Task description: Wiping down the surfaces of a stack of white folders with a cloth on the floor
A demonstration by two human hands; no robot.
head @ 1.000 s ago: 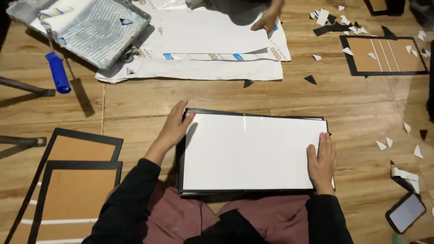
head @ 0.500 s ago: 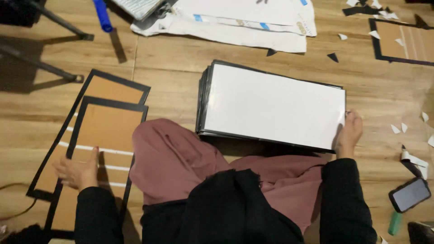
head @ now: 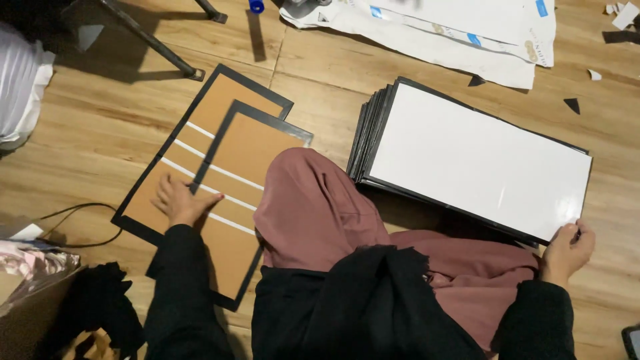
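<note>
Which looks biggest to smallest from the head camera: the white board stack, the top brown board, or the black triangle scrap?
1. white board stack
2. top brown board, partly hidden, so unsure
3. black triangle scrap

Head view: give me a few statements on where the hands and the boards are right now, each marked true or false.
1. The left hand lies flat on the brown boards with black borders. True.
2. The right hand is lifted off the stack of white-faced boards. False: it grips the stack's near right corner.
3. The white-faced boards lie in a stack on the wooden floor. True.
4. Only one brown board lies by the left hand. False: two overlap, the nearer one partly covering the farther.
5. The brown boards carry white stripes across them. True.
6. The brown boards rest on top of the white stack. False: they lie apart, to its left, with the person's knee between.
</note>
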